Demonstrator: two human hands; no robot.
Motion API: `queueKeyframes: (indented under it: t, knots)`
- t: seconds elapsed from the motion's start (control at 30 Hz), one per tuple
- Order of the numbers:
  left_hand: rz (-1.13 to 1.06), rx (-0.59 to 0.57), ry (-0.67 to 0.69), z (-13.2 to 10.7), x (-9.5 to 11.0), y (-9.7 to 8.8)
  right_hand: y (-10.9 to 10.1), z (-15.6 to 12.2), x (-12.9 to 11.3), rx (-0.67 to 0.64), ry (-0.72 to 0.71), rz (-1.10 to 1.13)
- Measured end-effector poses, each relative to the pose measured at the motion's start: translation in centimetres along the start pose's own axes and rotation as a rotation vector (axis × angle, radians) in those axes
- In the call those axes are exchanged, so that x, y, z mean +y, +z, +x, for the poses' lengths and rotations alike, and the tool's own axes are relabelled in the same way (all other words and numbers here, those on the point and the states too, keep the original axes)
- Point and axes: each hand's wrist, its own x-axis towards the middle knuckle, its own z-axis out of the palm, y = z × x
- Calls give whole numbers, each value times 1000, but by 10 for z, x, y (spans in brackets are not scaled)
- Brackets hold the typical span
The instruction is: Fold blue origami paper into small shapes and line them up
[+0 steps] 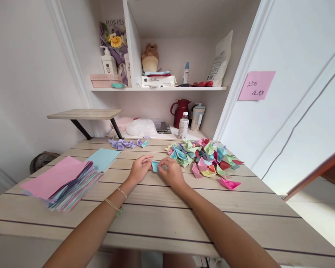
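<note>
A small folded piece of light blue paper is held between my two hands above the middle of the table. My left hand grips its left side with the fingers closed. On the other side, the thumb and fingers of my right hand pinch the paper. To the right lies a pile of folded paper boats in many colours, with a bright pink paper boat at its near edge. A row of purple folded papers sits at the back left.
A stack of coloured paper sheets lies on the left, with a light blue sheet behind it. A small raised wooden shelf stands at the back left. A plastic bottle, a red jug and a tumbler stand beyond the boats.
</note>
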Motion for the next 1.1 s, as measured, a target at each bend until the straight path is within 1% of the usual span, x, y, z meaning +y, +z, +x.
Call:
queueKeyframes:
  t: [0.07,0.17,0.27,0.37,0.43,0.5,0.63,0.73,0.83,0.93,1.0,1.1]
  knots:
    - [-90,-16,-54,2,1,-1,0,1,4,19,57,122]
    - [-162,-46,-130,2,2,-1,-2,4,10,41,114,266]
    - [-164,-109,-193,0,-1,0,-3,4,11,30,115,303]
    - [-112,-135,-203,-1,-5,1,-2,3,7,-26,98,311]
    - [-86,-107,-196,-1,-6,2,0,1,4,-43,91,310]
    - [-99,-70,-194,-1,-6,2,1,1,2,-31,91,315]
    - [-222,7,-190,1,-4,1,0,1,-1,-24,93,367]
    - [-312,53,-206,2,-4,-2,-1,0,0,-45,36,356]
    - [-345,36,-233,2,-5,-6,-1,-1,0,-56,-55,274]
    - [-349,14,-250,2,-7,-6,-1,-2,2,-25,-102,195]
    - [-367,62,-245,3,-9,-5,-1,-2,4,-12,-119,140]
    - [-411,211,-222,7,-13,-5,1,-1,11,-21,-138,52]
